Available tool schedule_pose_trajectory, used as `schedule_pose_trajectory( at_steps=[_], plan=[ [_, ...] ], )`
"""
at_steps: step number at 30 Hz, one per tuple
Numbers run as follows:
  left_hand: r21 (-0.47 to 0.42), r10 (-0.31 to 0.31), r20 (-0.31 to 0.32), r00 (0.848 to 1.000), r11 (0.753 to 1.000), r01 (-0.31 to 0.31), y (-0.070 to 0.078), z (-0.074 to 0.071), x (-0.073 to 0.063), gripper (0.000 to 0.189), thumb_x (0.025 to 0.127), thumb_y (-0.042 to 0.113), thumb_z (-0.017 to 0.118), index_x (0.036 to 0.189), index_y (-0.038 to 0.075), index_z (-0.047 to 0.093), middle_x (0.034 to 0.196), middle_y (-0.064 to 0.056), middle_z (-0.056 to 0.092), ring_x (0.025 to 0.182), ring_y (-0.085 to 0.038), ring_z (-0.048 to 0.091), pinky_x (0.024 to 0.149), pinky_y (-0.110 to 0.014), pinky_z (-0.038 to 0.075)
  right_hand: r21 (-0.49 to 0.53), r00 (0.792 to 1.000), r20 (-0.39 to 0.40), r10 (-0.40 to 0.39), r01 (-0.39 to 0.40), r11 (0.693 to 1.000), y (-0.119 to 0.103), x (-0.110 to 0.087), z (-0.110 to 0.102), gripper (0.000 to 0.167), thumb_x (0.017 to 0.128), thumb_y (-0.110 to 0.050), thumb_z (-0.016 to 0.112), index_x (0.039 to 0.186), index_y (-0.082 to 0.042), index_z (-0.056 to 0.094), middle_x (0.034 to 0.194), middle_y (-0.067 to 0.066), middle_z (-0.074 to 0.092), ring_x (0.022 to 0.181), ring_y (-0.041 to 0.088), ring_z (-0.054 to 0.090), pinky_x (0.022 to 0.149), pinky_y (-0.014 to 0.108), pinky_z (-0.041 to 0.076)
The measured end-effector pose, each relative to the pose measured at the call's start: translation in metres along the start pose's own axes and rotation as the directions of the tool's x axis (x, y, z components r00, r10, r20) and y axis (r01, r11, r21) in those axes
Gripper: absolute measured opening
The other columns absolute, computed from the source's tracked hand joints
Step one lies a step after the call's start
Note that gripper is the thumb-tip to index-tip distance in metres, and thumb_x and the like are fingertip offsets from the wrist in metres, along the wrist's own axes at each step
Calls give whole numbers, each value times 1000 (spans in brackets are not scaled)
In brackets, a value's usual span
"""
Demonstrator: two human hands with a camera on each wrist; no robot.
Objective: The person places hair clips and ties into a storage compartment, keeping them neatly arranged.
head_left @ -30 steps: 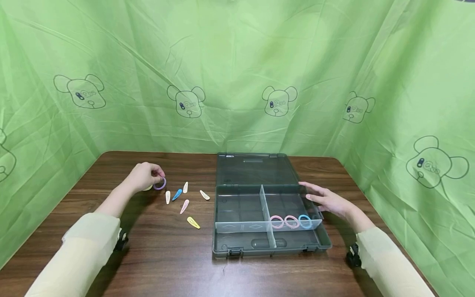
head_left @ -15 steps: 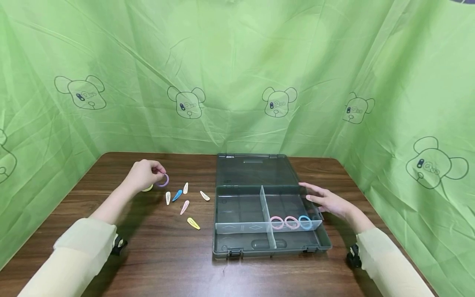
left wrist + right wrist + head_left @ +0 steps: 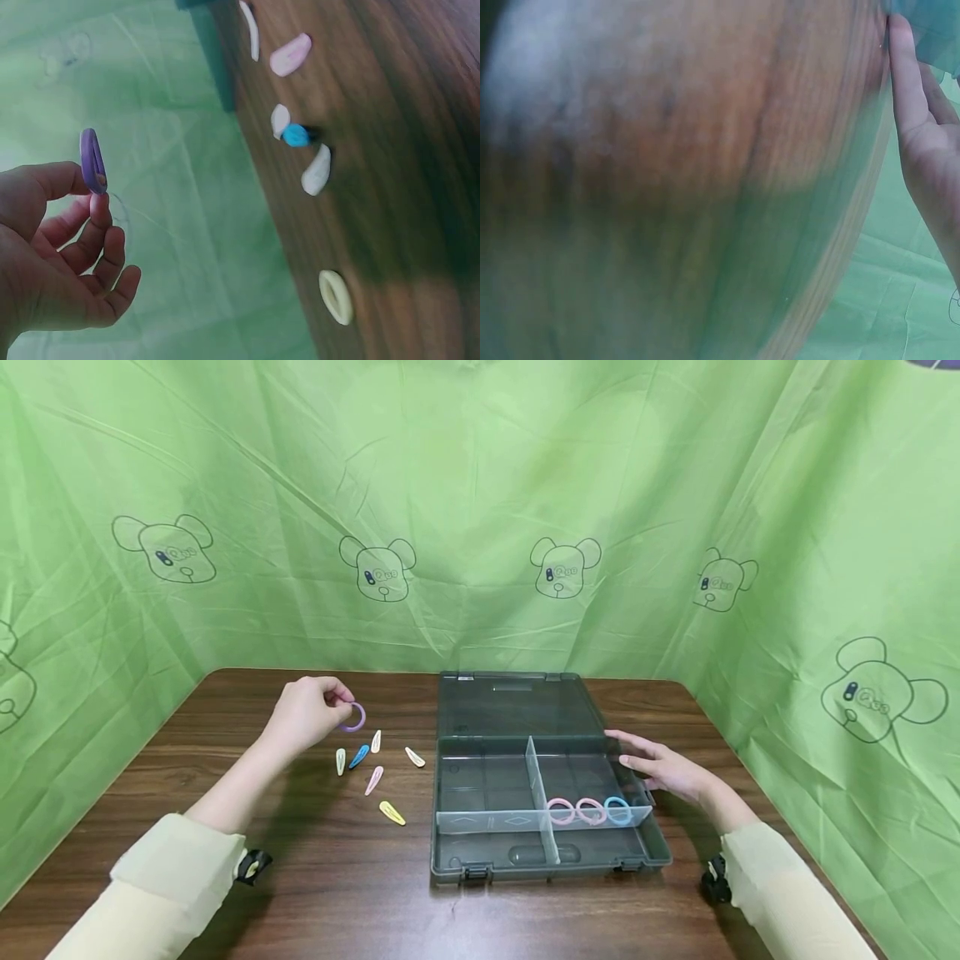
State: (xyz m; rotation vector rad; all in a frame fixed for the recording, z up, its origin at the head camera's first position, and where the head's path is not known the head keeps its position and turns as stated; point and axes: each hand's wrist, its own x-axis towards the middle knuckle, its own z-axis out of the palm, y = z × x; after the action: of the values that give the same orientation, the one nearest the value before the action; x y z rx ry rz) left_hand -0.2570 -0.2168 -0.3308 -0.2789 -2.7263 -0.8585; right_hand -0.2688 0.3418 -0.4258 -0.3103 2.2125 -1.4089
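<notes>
My left hand [image 3: 311, 714] pinches a purple hair tie [image 3: 363, 718] between thumb and fingertips, raised over the back left of the table. In the left wrist view the purple hair tie [image 3: 91, 161] stands on edge in that grip, and a pale yellow hair tie [image 3: 336, 297] lies on the wood. My right hand [image 3: 667, 768] rests its loosely extended fingers on the right side of a dark translucent compartment box [image 3: 442, 847], whose lid [image 3: 517, 706] lies back. Two pink hair ties [image 3: 561, 800] and one blue hair tie [image 3: 628, 807] stand in its back right compartment.
Several snap hair clips lie left of the box: a blue clip [image 3: 359, 756], a pink clip [image 3: 374, 781], a yellow clip [image 3: 392, 812], and whitish ones, including a clip [image 3: 415, 757] close to the box. Green curtains [image 3: 465, 527] surround the wooden table [image 3: 360, 902].
My left hand has lifted the purple hair tie from beside the yellow one and moved it rightward. The right hand stays at the box's side.
</notes>
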Motion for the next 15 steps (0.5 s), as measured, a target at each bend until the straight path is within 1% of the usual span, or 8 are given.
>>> schedule_pose_trajectory(
  at_steps=[4, 8, 15],
  plan=[
    [5, 18, -9, 1000, 1000, -18, 15, -2, -2, 7, 75, 9, 63, 80, 10, 69, 66, 0, 62, 60, -16, 51, 58, -30, 39, 2, 1000, 3, 0, 0, 1000, 0, 0, 0, 54, 100, -28, 45, 149, -34, 24, 157, 5, 11, 140, 35, 20, 100, 61, 33],
    [-4, 36, -16, 999, 999, -36, 28, -3, -4, 8, 77, 10, 64, 82, 8, 70, 66, 0, 62, 60, -16, 51, 58, -31, 39, 1, 1000, 4, 2, -2, 1000, 0, 0, 0, 54, 99, -29, 46, 148, -35, 24, 157, 4, 11, 140, 35, 20, 100, 61, 32],
    [-8, 78, -34, 996, 997, -79, 51, -2, -6, 8, 77, 10, 64, 82, 10, 70, 64, 2, 62, 57, -15, 49, 57, -30, 37, 8, 1000, 7, -4, 4, 1000, 1, 1, -1, 55, 100, -28, 45, 149, -33, 23, 157, 6, 11, 140, 35, 20, 100, 61, 33]
  ],
)
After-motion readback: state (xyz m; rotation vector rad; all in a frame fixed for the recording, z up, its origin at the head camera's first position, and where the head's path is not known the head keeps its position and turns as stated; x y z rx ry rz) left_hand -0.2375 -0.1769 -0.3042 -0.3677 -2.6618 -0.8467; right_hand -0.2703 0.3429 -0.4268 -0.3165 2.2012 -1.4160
